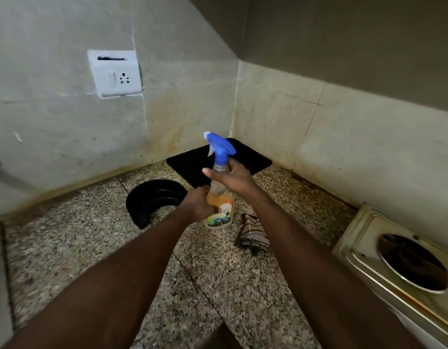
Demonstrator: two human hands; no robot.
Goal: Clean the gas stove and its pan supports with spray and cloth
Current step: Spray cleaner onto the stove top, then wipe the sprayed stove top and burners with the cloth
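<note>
A clear spray bottle [219, 215] with a blue trigger head and orange liquid stands upright over the speckled countertop [92, 248], near the corner. My left hand [199, 204] grips its lower body. My right hand [234, 178] wraps round its neck just under the blue head. A striped cloth [252, 234] lies crumpled on the counter right of the bottle, partly under my right forearm. The gas stove [399, 268] sits at the right edge, its burner opening bare.
A black round pan support [152, 200] leans on the counter left of the bottle. A black square mat [245, 157] lies in the corner behind it. A white wall socket [114, 73] is on the left wall. Tiled walls close the corner.
</note>
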